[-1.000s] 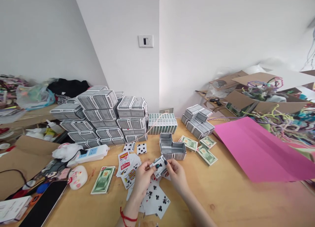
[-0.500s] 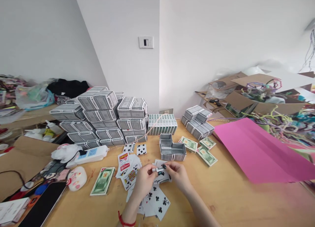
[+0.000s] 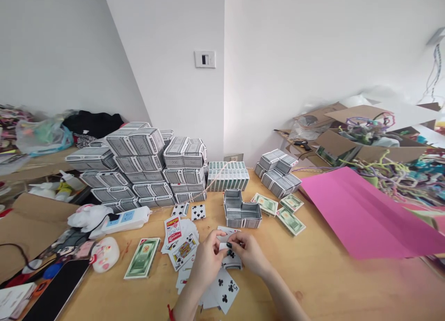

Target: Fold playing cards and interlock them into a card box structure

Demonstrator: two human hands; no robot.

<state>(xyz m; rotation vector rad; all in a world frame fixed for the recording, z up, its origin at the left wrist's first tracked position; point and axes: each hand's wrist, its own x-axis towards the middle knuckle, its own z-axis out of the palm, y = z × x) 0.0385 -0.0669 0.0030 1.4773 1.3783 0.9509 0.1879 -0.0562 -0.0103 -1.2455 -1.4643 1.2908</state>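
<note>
My left hand (image 3: 207, 260) and my right hand (image 3: 251, 252) meet low in the middle of the view, fingers pinched on one folded playing card (image 3: 226, 236) held just above the wooden table (image 3: 330, 284). Loose playing cards (image 3: 222, 288) lie face up under and around my hands. Just beyond them stands a small open box made of card backs (image 3: 242, 209). A green card pack (image 3: 142, 264) lies flat to the left.
A tall stack of card-back boxes (image 3: 146, 168) fills the back left, with a smaller pile (image 3: 278, 170) at back right. Green packs (image 3: 291, 219) lie near a pink sheet (image 3: 361, 214). A power strip (image 3: 125, 219), plush toys and a dark tablet (image 3: 55, 291) crowd the left edge.
My hands have turned the folded card over and lowered it a little toward the table, pressing it flatter between the fingers. The view has shifted slightly.
</note>
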